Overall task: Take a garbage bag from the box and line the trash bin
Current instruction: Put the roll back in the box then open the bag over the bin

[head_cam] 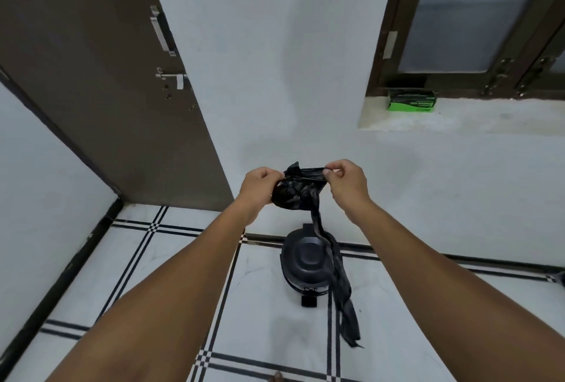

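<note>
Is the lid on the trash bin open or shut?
Shut. The dark lid lies flat over the trash bin, hiding the inside. The black garbage bag is still outside, bunched between both hands.

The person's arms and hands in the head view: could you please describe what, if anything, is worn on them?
Both forearms are bare as far as the frame shows: no sleeves in view. The left hand and right hand wear no gloves, and no watch, bracelet or ring is visible on the wrists or fingers.
</note>
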Action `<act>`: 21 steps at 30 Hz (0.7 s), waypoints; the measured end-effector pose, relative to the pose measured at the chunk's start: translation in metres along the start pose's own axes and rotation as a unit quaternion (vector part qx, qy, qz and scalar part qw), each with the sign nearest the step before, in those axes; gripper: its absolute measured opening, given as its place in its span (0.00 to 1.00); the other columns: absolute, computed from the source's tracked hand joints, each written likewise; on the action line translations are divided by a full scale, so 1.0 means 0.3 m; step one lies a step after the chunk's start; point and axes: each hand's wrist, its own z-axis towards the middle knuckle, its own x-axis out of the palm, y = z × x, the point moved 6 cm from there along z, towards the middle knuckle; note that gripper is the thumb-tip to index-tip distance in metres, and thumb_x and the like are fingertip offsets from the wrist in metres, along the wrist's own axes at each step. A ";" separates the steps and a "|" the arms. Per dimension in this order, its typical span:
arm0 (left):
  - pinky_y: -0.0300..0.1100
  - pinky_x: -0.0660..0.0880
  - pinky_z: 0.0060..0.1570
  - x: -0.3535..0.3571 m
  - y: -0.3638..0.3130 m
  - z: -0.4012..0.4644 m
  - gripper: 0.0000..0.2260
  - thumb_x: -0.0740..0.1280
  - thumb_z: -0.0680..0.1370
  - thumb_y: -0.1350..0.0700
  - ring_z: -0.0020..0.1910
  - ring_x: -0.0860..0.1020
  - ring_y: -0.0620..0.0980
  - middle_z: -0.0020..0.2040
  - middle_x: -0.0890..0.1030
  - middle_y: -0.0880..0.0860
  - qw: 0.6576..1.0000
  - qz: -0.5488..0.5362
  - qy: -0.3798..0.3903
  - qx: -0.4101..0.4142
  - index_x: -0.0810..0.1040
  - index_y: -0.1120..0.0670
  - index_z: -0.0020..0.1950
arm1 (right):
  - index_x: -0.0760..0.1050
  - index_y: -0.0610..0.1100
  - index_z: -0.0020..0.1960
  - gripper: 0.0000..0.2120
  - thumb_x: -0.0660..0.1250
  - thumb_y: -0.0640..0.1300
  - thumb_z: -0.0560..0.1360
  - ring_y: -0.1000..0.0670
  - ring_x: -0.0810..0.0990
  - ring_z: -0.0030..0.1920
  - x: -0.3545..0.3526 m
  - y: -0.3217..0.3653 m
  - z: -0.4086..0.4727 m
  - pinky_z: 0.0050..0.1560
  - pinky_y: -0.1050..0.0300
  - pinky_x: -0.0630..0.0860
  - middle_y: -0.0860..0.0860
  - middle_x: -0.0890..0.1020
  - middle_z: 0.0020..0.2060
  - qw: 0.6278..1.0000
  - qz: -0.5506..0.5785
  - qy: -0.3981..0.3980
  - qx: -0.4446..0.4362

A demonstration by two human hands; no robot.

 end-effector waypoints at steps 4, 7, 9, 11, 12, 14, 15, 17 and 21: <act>0.33 0.79 0.34 -0.042 0.036 0.049 0.07 0.71 0.79 0.55 0.35 0.83 0.39 0.46 0.86 0.50 0.998 0.018 0.053 0.008 0.81 0.57 0.43 | 0.79 0.42 0.52 0.07 0.62 0.41 0.83 0.45 0.81 0.46 0.067 -0.032 0.005 0.50 0.49 0.81 0.45 0.83 0.49 0.998 -0.020 -0.030 0.049; 0.43 0.85 0.45 -0.033 0.076 0.055 0.11 0.73 0.79 0.54 0.41 0.84 0.49 0.46 0.88 0.53 0.991 0.052 0.121 0.001 0.83 0.63 0.49 | 0.75 0.42 0.51 0.08 0.58 0.39 0.85 0.43 0.84 0.48 0.112 -0.077 -0.009 0.41 0.50 0.82 0.41 0.82 0.53 0.952 0.217 0.017 0.214; 0.44 0.84 0.50 -0.030 0.089 0.059 0.14 0.73 0.79 0.52 0.42 0.83 0.50 0.46 0.88 0.52 0.988 0.076 0.136 0.002 0.83 0.64 0.52 | 0.74 0.42 0.51 0.10 0.54 0.36 0.86 0.43 0.84 0.46 0.128 -0.065 -0.005 0.39 0.50 0.81 0.41 0.82 0.51 0.919 0.304 0.035 0.246; 0.39 0.84 0.45 -0.033 0.091 0.068 0.11 0.73 0.79 0.52 0.41 0.83 0.49 0.45 0.87 0.49 0.989 0.062 0.133 0.003 0.84 0.61 0.49 | 0.75 0.42 0.52 0.12 0.53 0.35 0.85 0.43 0.83 0.45 0.132 -0.053 0.002 0.37 0.51 0.80 0.41 0.82 0.49 0.910 0.321 0.046 0.257; 0.37 0.83 0.42 -0.036 0.086 0.071 0.09 0.73 0.79 0.53 0.41 0.84 0.47 0.46 0.88 0.48 0.991 0.049 0.128 0.001 0.84 0.58 0.48 | 0.75 0.41 0.53 0.13 0.53 0.35 0.84 0.42 0.83 0.45 0.133 -0.047 0.005 0.38 0.51 0.80 0.40 0.82 0.48 0.910 0.320 0.053 0.260; 0.34 0.81 0.39 -0.044 0.073 0.078 0.07 0.73 0.80 0.53 0.39 0.85 0.45 0.45 0.87 0.49 0.993 0.020 0.114 -0.004 0.84 0.56 0.48 | 0.78 0.40 0.52 0.12 0.56 0.37 0.83 0.41 0.82 0.44 0.132 -0.041 0.006 0.42 0.49 0.81 0.40 0.82 0.47 0.909 0.312 0.072 0.266; 0.34 0.80 0.38 -0.048 0.066 0.083 0.06 0.72 0.80 0.53 0.38 0.84 0.45 0.44 0.87 0.49 0.994 0.008 0.104 -0.008 0.84 0.56 0.48 | 0.79 0.41 0.51 0.10 0.59 0.40 0.83 0.41 0.83 0.44 0.126 -0.039 0.010 0.45 0.48 0.81 0.41 0.83 0.46 0.915 0.295 0.083 0.261; 0.34 0.80 0.37 -0.052 0.052 0.088 0.07 0.72 0.80 0.52 0.39 0.82 0.46 0.43 0.85 0.49 0.997 -0.004 0.079 -0.009 0.84 0.56 0.49 | 0.81 0.40 0.53 0.10 0.68 0.47 0.80 0.42 0.85 0.46 0.109 -0.032 0.025 0.50 0.48 0.81 0.42 0.85 0.47 0.945 0.214 0.119 0.218; 0.40 0.75 0.36 -0.047 0.024 0.084 0.16 0.70 0.79 0.43 0.36 0.76 0.48 0.36 0.79 0.48 0.997 0.056 -0.036 0.046 0.78 0.54 0.40 | 0.79 0.44 0.44 0.15 0.79 0.52 0.71 0.52 0.84 0.36 0.071 -0.021 0.035 0.36 0.59 0.80 0.48 0.85 0.39 0.983 0.024 0.144 0.111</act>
